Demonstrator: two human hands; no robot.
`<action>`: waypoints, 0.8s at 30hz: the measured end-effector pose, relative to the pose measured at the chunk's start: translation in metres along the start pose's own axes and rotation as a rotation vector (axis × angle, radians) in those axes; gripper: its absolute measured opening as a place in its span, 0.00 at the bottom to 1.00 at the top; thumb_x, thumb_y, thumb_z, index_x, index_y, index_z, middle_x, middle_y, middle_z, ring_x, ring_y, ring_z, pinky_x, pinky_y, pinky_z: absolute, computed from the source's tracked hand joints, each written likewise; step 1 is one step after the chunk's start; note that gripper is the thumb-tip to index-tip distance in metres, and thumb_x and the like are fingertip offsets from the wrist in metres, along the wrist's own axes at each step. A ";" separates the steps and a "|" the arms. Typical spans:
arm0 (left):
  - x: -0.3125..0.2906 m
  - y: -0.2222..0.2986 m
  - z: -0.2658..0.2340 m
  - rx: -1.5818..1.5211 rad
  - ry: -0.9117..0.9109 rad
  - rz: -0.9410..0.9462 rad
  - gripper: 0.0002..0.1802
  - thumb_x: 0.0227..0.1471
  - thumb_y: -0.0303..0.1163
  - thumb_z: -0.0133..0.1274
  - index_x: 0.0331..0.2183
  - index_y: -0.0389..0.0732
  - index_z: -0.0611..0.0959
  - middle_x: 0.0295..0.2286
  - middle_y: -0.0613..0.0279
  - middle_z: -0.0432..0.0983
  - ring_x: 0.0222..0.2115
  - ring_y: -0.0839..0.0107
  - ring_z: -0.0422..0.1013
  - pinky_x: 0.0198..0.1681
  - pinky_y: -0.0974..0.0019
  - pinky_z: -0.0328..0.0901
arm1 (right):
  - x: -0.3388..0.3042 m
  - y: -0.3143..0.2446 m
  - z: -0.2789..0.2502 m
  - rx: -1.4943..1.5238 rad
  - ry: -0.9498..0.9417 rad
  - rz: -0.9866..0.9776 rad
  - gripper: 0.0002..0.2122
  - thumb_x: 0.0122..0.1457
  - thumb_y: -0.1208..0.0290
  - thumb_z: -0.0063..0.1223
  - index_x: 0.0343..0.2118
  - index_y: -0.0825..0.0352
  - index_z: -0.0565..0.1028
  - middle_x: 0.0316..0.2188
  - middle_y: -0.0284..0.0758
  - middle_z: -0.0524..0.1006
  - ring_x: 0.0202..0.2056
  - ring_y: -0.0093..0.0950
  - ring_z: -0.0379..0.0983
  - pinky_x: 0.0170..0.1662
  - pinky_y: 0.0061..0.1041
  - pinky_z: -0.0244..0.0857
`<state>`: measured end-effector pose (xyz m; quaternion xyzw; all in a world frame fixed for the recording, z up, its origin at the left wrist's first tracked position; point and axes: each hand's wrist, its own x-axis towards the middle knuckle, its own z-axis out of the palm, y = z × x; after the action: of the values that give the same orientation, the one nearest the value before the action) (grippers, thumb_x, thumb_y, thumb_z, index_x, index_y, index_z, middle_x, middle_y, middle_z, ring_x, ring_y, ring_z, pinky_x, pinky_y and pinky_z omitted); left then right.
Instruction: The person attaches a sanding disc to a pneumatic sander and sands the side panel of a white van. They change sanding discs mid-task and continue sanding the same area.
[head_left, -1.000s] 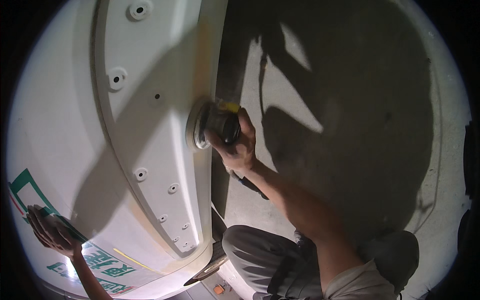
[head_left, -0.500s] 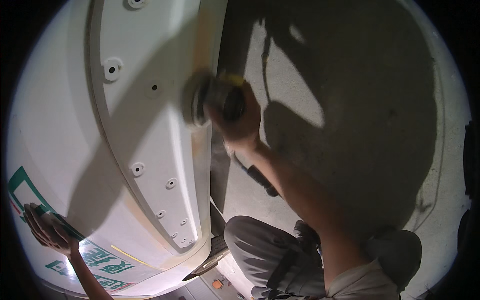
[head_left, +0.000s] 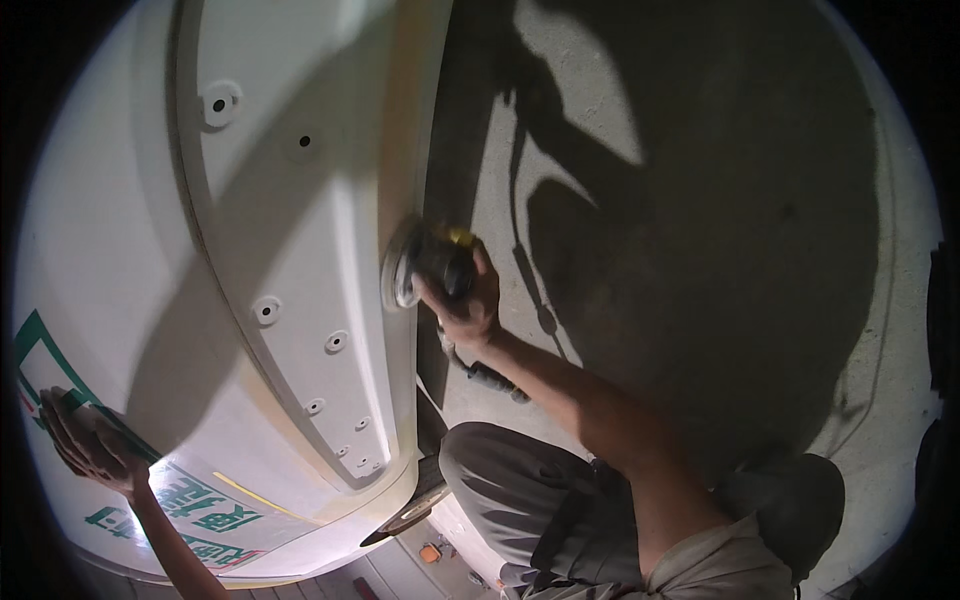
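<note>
A large white curved panel (head_left: pixel 345 215) with green lettering fills the left side. My right hand (head_left: pixel 470 308) is wrapped around a hand-held round sander (head_left: pixel 450 268), dark with a yellow part on top. The sander's disc pad stands on its side against the panel's right edge strip, where tan patches show. From the tool a dark hose (head_left: pixel 490 379) runs down beside my forearm. My left hand (head_left: pixel 98 448) lies flat on the panel at the lower left, fingers stretched out, over the green printed marking.
Several round fittings with dark holes, one a white collar (head_left: pixel 266 311), line the panel's recessed band. Grey concrete floor (head_left: pixel 600 400) with strong shadows lies to the right. A small orange object (head_left: pixel 430 553) sits low, near the panel's bottom end. My bent knee (head_left: pixel 500 455) is close to the panel.
My right hand and the sander have moved down along the panel's edge, toward me. My left hand stays flat on the panel. The view has shifted slightly.
</note>
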<state>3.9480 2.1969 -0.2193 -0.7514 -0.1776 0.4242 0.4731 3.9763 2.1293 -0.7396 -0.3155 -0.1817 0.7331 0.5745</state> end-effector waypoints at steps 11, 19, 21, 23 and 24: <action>-0.057 -0.025 -0.011 0.033 -0.205 -0.041 0.32 0.66 0.52 0.46 0.65 0.50 0.64 0.61 0.47 0.70 0.59 0.43 0.69 0.60 0.36 0.66 | 0.103 -0.047 -0.006 -0.051 0.005 -0.308 0.30 0.51 0.66 0.74 0.55 0.70 0.71 0.44 0.45 0.80 0.46 0.39 0.79 0.49 0.37 0.75; -0.069 -0.024 -0.013 0.044 -0.217 -0.022 0.31 0.65 0.49 0.48 0.64 0.48 0.66 0.59 0.47 0.71 0.57 0.44 0.71 0.58 0.38 0.68 | 0.095 -0.026 -0.007 -0.130 0.049 -0.577 0.30 0.47 0.70 0.75 0.54 0.68 0.72 0.46 0.43 0.78 0.44 0.40 0.78 0.48 0.37 0.73; -0.075 -0.026 -0.014 0.052 -0.226 -0.009 0.30 0.65 0.49 0.49 0.63 0.48 0.66 0.58 0.47 0.72 0.56 0.44 0.71 0.57 0.39 0.68 | 0.034 -0.005 -0.002 0.019 -0.052 -0.378 0.29 0.49 0.70 0.74 0.54 0.71 0.72 0.47 0.45 0.77 0.50 0.40 0.76 0.54 0.39 0.70; -0.082 -0.030 -0.013 0.055 -0.232 0.006 0.30 0.65 0.48 0.49 0.63 0.48 0.67 0.58 0.47 0.72 0.55 0.44 0.71 0.56 0.39 0.68 | -0.026 0.003 0.006 0.051 -0.052 -0.265 0.30 0.51 0.69 0.73 0.55 0.71 0.71 0.49 0.45 0.76 0.51 0.41 0.75 0.56 0.39 0.69; -0.086 -0.031 -0.012 0.060 -0.233 0.016 0.30 0.65 0.48 0.50 0.63 0.47 0.67 0.58 0.47 0.72 0.55 0.44 0.71 0.56 0.39 0.68 | -0.040 0.007 0.008 0.014 -0.086 -0.225 0.30 0.52 0.69 0.73 0.56 0.71 0.71 0.49 0.45 0.75 0.52 0.41 0.74 0.57 0.39 0.68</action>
<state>3.9125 2.1478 -0.1494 -0.6840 -0.2127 0.5176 0.4680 3.9719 2.0896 -0.7276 -0.2572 -0.2355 0.6781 0.6470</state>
